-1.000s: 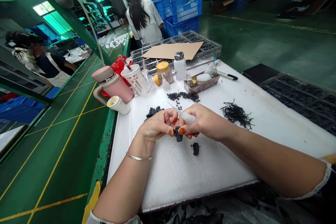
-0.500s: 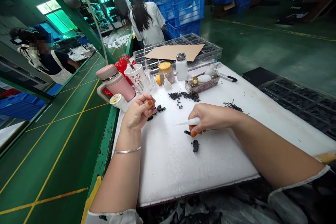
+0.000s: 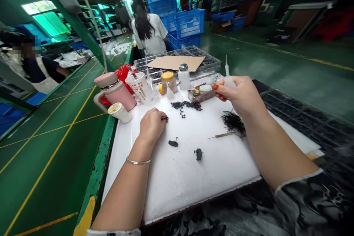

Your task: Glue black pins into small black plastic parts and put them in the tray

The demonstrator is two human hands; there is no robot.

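My right hand (image 3: 240,94) is raised over the right side of the white worktop (image 3: 166,191), closed round a small white dropper bottle (image 3: 229,81) whose thin nozzle points up. Low over the left of the worktop, my left hand (image 3: 151,127) has its fingers closed on a small black part (image 3: 164,118), mostly hidden by them. Between the hands lies a black moulded piece (image 3: 173,142) with a thin stem. Nearer me is another black piece (image 3: 198,154) with a short pin. A slim pointed tool (image 3: 220,135) rests below my right hand.
Tiny black rings (image 3: 186,105) and a heap of thin black pins (image 3: 233,122) lie on the worktop. Behind stand a pink mug (image 3: 118,92), a plastic cup (image 3: 137,85), a yellow-lidded jar (image 3: 168,81), a white pump bottle (image 3: 183,77) and a small box (image 3: 201,96).
My right hand has lifted up and right with the dropper bottle, its nozzle now upward. My left hand has lowered to the black part. A stemmed black piece now lies uncovered.
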